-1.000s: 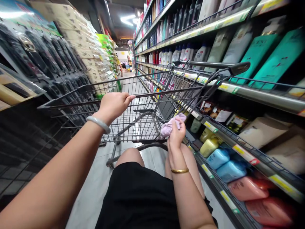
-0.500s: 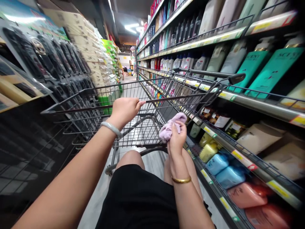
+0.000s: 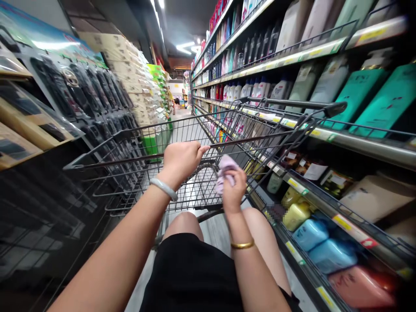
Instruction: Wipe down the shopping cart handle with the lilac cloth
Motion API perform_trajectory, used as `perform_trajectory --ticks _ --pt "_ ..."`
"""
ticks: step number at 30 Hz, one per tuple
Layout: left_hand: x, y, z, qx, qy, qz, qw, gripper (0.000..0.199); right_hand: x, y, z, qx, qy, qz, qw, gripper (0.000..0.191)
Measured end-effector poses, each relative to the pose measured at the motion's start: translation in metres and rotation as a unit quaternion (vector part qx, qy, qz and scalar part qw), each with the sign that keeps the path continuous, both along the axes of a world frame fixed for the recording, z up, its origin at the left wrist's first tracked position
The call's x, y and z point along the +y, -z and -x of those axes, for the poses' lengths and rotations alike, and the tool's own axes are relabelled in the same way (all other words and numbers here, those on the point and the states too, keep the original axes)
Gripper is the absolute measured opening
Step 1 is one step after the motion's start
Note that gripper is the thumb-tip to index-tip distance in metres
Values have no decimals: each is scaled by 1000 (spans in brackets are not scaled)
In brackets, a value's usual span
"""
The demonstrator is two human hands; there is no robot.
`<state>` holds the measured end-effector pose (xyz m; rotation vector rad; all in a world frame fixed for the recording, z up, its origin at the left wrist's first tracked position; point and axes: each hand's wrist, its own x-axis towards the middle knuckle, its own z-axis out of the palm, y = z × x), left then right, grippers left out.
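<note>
My left hand (image 3: pixel 182 159), with a pale bangle on its wrist, is closed around the dark top rail of a wire shopping cart (image 3: pixel 201 190). My right hand (image 3: pixel 234 190), a gold bracelet below it, grips a crumpled lilac cloth (image 3: pixel 226 169) just behind the cart's near side. Part of the cloth is hidden by the fingers and slightly blurred. Above and to the right of that hand is the cart's handle bar (image 3: pixel 292 103), reaching toward the shelves. Through the wire mesh the grey floor shows.
Shelves on the right hold teal pump bottles (image 3: pixel 364 91), blue bottles (image 3: pixel 334 253) and a pink bottle (image 3: pixel 360 284), close beside the cart. On the left hang packaged dark goods (image 3: pixel 78 95), with stacked beige boxes (image 3: pixel 120 65) beyond. The aisle floor (image 3: pixel 185 125) runs ahead.
My view has shifted, so the cart and shelves sit a little lower and further right. The lilac cloth has turned in my right hand. My left hand still holds the rail.
</note>
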<state>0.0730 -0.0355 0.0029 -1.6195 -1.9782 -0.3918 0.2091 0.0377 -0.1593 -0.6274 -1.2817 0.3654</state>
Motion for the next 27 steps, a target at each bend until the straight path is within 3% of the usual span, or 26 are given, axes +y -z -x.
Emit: perform_trajectory --ticks 2,5,9,12,16,19,22,27 --pt "0 0 -3 -5 0 1 1000 69 19 -16 -19 74 70 46 994 11" --pt "1 1 -7 -3 -6 -4 1000 70 29 -43 -27 100 115 30 988 11" --pt "2 3 -11 10 -10 -12 1000 67 5 -60 -2 -60 60 -94 992 18" --pt "0 3 -13 11 -12 -6 1000 67 1 -60 -3 -116 26 -139 983 22" --pt "-5 0 -16 2 -27 11 1000 74 37 -57 -50 55 132 -19 990 16" --pt "-7 -1 -21 2 -40 14 999 74 52 -51 -71 92 173 46 980 16" --pt "-7 1 -24 4 -50 12 999 75 32 -44 -52 40 124 43 990 17" --pt "-5 4 -24 22 -54 1 998 75 -14 -32 -4 -122 -8 -97 988 24"
